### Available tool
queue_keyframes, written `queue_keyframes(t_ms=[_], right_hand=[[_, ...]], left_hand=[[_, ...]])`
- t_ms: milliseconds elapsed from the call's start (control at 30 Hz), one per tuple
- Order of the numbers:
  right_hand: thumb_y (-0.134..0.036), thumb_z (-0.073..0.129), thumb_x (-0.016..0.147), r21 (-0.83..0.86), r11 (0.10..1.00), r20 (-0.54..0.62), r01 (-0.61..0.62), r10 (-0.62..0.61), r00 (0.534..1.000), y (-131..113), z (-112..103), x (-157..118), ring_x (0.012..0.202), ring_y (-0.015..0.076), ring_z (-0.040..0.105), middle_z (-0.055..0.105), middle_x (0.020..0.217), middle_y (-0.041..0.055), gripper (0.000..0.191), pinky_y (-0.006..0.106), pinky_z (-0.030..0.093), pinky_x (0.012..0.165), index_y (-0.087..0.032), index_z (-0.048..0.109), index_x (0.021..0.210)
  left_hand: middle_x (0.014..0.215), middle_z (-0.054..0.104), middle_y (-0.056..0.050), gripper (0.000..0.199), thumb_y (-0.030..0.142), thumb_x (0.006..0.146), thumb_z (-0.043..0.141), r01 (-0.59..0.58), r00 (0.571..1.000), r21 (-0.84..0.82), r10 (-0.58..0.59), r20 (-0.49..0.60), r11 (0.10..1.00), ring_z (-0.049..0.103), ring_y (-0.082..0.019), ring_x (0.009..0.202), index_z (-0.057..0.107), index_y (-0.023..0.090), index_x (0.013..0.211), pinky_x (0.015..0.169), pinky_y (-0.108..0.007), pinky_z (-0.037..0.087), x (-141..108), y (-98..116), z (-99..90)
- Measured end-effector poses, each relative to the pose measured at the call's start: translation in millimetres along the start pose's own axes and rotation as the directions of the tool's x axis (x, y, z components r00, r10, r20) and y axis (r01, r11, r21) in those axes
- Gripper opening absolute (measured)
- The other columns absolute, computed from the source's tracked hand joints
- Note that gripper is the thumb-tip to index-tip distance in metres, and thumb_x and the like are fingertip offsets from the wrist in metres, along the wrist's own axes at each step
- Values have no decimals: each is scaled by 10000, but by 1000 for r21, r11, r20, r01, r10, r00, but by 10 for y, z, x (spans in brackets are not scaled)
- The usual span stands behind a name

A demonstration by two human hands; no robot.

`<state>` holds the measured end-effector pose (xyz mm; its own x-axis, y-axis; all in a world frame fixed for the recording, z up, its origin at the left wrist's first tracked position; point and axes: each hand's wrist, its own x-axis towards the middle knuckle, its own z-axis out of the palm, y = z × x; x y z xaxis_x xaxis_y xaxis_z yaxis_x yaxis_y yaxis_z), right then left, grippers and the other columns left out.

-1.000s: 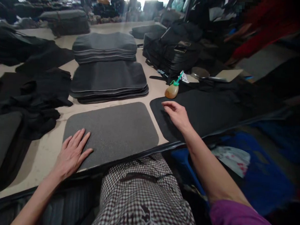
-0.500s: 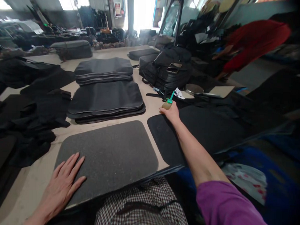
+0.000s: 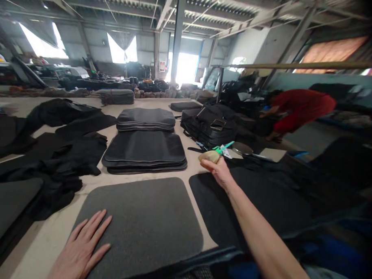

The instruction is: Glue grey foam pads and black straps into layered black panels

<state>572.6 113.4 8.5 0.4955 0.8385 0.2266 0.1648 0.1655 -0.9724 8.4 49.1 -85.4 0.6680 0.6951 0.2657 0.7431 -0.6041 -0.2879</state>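
My left hand [image 3: 86,242] lies flat with fingers spread on the left part of a grey rounded panel [image 3: 149,219]. Above and right of that panel, my right hand [image 3: 220,170] is wrapped round a squeeze bottle [image 3: 210,157] with yellowish contents and a green nozzle cap. The bottle is tilted, its nozzle pointing up and to the right. Beneath my right forearm is a black panel [image 3: 208,193], beside the grey one with a narrow strip of table between. Beyond the grey panel sits a stack of black panels [image 3: 146,148].
Another panel stack [image 3: 147,118] stands farther back. Black bags [image 3: 209,124] are piled behind the bottle, near a round lid or tin [image 3: 242,148]. Loose black fabric [image 3: 60,155] covers the table's left side. A person in red [image 3: 303,107] bends over at the far right.
The bottle has lifted off the table in my right hand and tipped over to the right. My left hand stays on the grey panel. The camera view has tilted upward.
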Motion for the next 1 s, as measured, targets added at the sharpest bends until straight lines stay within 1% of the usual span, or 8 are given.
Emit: queue_keyframes(t_ms=[100, 233, 433, 500, 600, 733, 833, 1000], right_hand=[[-411, 921, 572, 28, 999, 306, -44, 34, 952, -341, 320, -222, 1010, 276, 689, 711, 1110, 55, 776, 411, 572, 892, -231, 580, 1245], [-410, 871, 701, -7, 997, 706, -72, 56, 706, -681, 849, -597, 1059, 236, 652, 685, 1170, 30, 718, 366, 514, 944, -253, 586, 1340], [-505, 903, 654, -253, 944, 799, 213, 80, 597, -902, 1663, -1114, 895, 233, 633, 680, 999, 13, 699, 361, 506, 792, -239, 555, 1200], [-495, 914, 638, -205, 932, 852, 299, 19, 524, -884, 1908, -1253, 911, 236, 628, 674, 1019, 11, 662, 363, 502, 806, -243, 591, 1157], [-471, 905, 667, -76, 988, 917, 137, 15, 398, -781, 2219, -1463, 1009, 249, 640, 682, 1129, 20, 645, 373, 513, 872, -260, 631, 1211], [-490, 829, 781, -45, 994, 949, -102, 74, 307, -613, 2488, -1698, 1113, 257, 632, 669, 1249, 46, 625, 369, 530, 906, -273, 569, 1306], [-522, 806, 802, -77, 993, 948, -92, 101, 303, -544, 2635, -1782, 1056, 250, 647, 676, 1195, 54, 638, 368, 550, 865, -269, 508, 1306], [-482, 923, 654, -43, 997, 888, -58, 65, 455, -581, 2845, -1842, 1022, 267, 677, 694, 1115, 55, 674, 405, 576, 895, -252, 545, 1163]], left_hand=[[1682, 317, -40, 759, 622, 970, 483, 1, 999, -6, -1, -34, 1000, 417, -254, 1492, 239, 335, 1629, 1183, -443, 358, -7, -2, 33], [1680, 325, -44, 720, 606, 985, 470, 13, 1000, -56, -15, -26, 998, 410, -255, 1495, 271, 332, 1620, 1188, -443, 345, 13, -9, 6], [1641, 401, -107, 615, 590, 1027, 385, 134, 987, -184, -115, 109, 974, 387, -275, 1500, 435, 272, 1551, 1196, -492, 310, 87, 130, -383], [1633, 406, -126, 614, 580, 1034, 364, 182, 980, -243, -155, 123, 953, 353, -275, 1515, 448, 237, 1537, 1218, -487, 276, 143, 210, -512], [1527, 523, -137, 640, 620, 1012, 386, 186, 980, -329, -148, 136, 926, 414, -277, 1464, 467, 223, 1509, 1228, -484, 258, 210, 340, -599], [1507, 530, -133, 661, 643, 1001, 389, 196, 978, -370, -152, 144, 908, 467, -309, 1406, 443, 230, 1514, 1185, -498, 321, 204, 503, -549], [1555, 473, -160, 694, 654, 1003, 356, 218, 974, -382, -171, 151, 898, 437, -334, 1429, 403, 220, 1542, 1150, -508, 365, 172, 570, -490], [1611, 408, -133, 682, 643, 1002, 384, 228, 973, -399, -202, 108, 888, 334, -325, 1495, 418, 227, 1541, 1203, -522, 300, 147, 582, -455]])
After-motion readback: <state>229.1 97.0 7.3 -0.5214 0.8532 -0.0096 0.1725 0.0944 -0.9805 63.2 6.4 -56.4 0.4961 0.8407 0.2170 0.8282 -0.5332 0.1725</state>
